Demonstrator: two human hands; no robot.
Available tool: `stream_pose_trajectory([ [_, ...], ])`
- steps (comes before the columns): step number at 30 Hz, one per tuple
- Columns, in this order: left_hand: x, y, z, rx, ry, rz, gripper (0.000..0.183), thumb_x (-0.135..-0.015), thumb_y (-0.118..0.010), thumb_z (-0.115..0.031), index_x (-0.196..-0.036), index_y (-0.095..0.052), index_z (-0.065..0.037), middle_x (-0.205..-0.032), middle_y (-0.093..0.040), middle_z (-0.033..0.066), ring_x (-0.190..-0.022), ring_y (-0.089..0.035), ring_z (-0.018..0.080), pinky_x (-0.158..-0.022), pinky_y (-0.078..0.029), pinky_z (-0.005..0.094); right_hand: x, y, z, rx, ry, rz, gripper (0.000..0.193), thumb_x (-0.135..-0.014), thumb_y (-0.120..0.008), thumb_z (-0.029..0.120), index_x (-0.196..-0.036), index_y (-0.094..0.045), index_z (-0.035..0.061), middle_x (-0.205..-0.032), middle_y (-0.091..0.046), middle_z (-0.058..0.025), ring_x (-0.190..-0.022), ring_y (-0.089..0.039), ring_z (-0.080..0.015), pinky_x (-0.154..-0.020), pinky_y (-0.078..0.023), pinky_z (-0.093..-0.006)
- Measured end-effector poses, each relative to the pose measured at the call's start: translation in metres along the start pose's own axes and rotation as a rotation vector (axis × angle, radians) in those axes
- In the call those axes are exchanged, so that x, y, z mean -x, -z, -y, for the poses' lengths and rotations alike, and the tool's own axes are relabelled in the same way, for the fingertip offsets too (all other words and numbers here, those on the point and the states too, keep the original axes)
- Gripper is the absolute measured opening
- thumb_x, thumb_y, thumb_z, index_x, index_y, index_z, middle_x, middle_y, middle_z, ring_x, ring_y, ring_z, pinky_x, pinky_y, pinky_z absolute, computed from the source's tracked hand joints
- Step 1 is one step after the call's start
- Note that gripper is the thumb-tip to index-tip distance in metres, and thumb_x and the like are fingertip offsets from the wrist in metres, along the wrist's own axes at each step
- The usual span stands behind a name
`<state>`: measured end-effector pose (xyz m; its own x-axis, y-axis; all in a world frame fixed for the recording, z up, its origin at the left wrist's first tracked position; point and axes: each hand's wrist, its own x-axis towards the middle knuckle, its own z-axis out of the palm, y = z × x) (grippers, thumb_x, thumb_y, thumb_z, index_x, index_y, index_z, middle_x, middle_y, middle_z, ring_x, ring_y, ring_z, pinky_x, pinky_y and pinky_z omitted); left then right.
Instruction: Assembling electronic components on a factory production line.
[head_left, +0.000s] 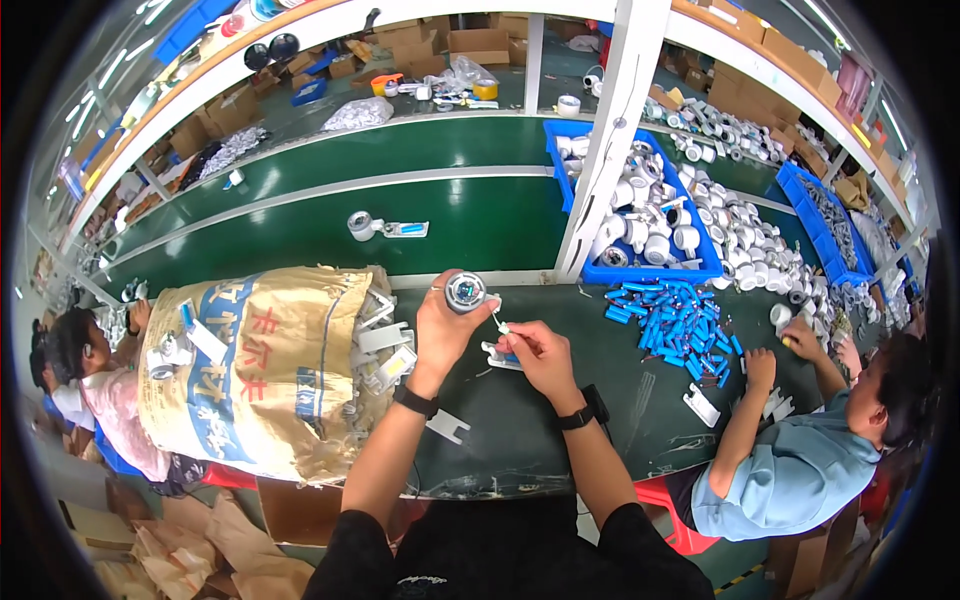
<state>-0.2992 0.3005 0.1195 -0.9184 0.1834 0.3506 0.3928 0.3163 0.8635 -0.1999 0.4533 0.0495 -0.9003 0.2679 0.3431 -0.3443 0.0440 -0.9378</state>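
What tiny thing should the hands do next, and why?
Perhaps the right hand should ease the small white piece toward the round part. It pinches that piece just below and to the right of the part, which the left hand holds up.

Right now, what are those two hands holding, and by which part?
The left hand holds a round white housing by its side. The right hand pinches a small white piece; which part of it is too small to tell.
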Motion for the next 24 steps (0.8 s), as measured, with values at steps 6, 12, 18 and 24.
stream_pose_trajectory([
  [6,-0.021,0.003,0.004,0.01,-0.05,0.049,0.071,-0.072,-0.095,-0.024,-0.129,-0.059,-0.001,-0.108,-0.071,0.0143,-0.096,-0.072,0.023,-0.084,-0.058,0.035,-0.022,-0.006,-0.001,-0.007,-0.01,0.0,0.014,-0.102,-0.062,0.0,-0.114,-0.067,-0.003,-0.098,-0.075,-0.0129,-0.091,-0.076,-0.0191,-0.082,-0.061,-0.0307],
  [12,-0.09,0.002,0.006,0.029,-0.037,0.125,0.071,-0.073,-0.094,-0.021,-0.13,-0.056,-0.001,-0.11,-0.071,0.0104,-0.098,-0.07,0.0191,-0.089,-0.056,0.0324,-0.091,-0.018,0.009,0.104,-0.028,-0.08,0.009,-0.1,-0.063,0.002,-0.108,-0.066,-0.0024,-0.086,-0.074,-0.0112,-0.082,-0.076,-0.0184,-0.075,-0.059,-0.0295],
  [18,-0.176,-0.015,0.054,-0.073,-0.039,0.122,0.08,-0.064,-0.098,-0.034,-0.128,-0.061,-0.004,-0.112,-0.073,0.0146,-0.106,-0.069,0.0322,-0.097,-0.053,0.0426,-0.164,-0.027,-0.01,0.53,0.208,-0.151,0.008,-0.093,-0.065,0.002,-0.101,-0.065,0.0034,-0.082,-0.07,-0.0179,-0.076,-0.073,-0.0337,-0.068,-0.057,-0.0398],
  [24,-0.229,-0.029,0.1,-0.239,0.04,0.146,0.084,-0.064,-0.096,-0.04,-0.132,-0.06,-0.005,-0.12,-0.072,0.0167,-0.114,-0.068,0.0336,-0.1,-0.052,0.0431,-0.212,-0.046,-0.039,0.806,0.199,-0.138,0.007,-0.089,-0.064,0.003,-0.093,-0.058,0.0036,-0.084,-0.068,-0.021,-0.081,-0.068,-0.0437,-0.07,-0.054,-0.0527],
])
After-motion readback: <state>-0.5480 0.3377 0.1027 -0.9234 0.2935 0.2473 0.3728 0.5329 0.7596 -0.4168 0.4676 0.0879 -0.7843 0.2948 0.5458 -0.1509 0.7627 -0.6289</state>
